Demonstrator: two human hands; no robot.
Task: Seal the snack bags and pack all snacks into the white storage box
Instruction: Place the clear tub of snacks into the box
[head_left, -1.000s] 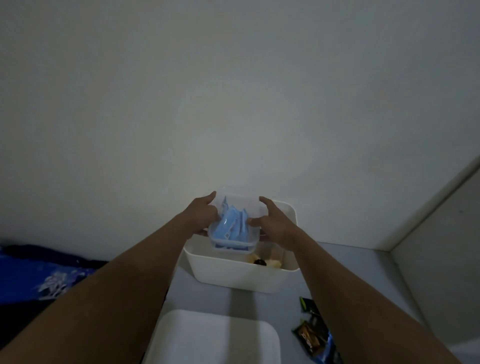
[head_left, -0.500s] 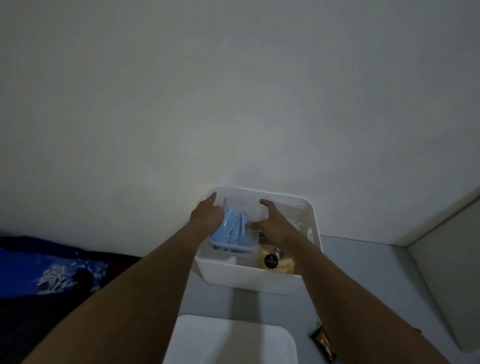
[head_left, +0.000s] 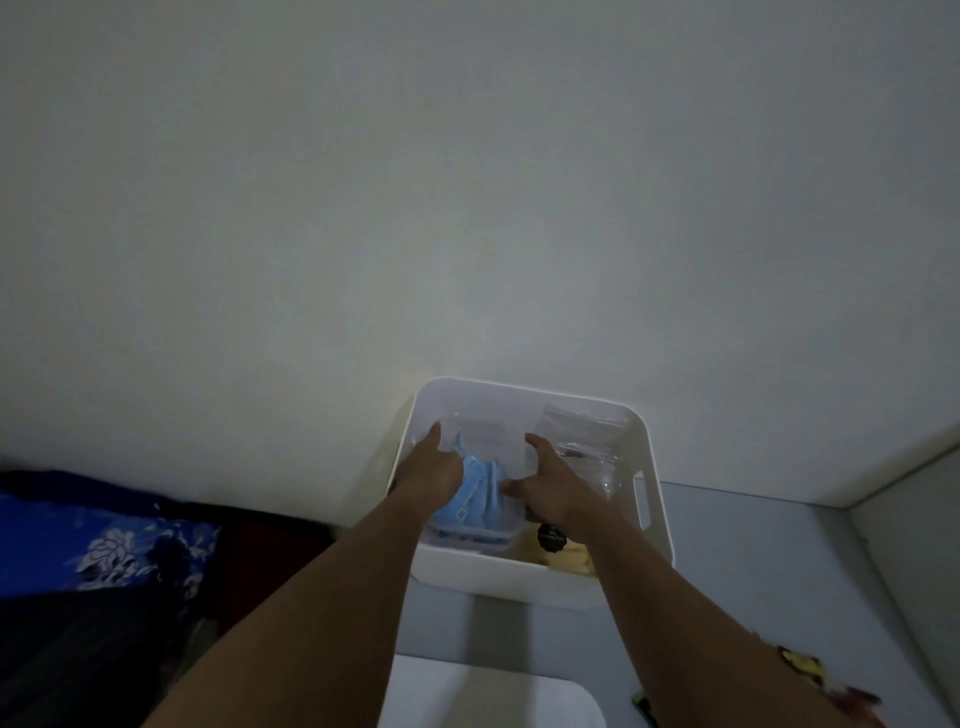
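While it sits low in the left half of the white box (head_left: 530, 582), the clear container (head_left: 475, 538) of blue packets runs lengthwise away from the camera, tilted slightly. Left hand (head_left: 434, 475) and right hand (head_left: 553, 491) clamp its 2 sides. Clear bags (head_left: 582, 431) lie beside it.

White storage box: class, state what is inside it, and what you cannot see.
Inside the white storage box: a clear container of blue packets, held by the left hand and right hand; clear bags; a yellow snack. The hands and contents cover the floor.
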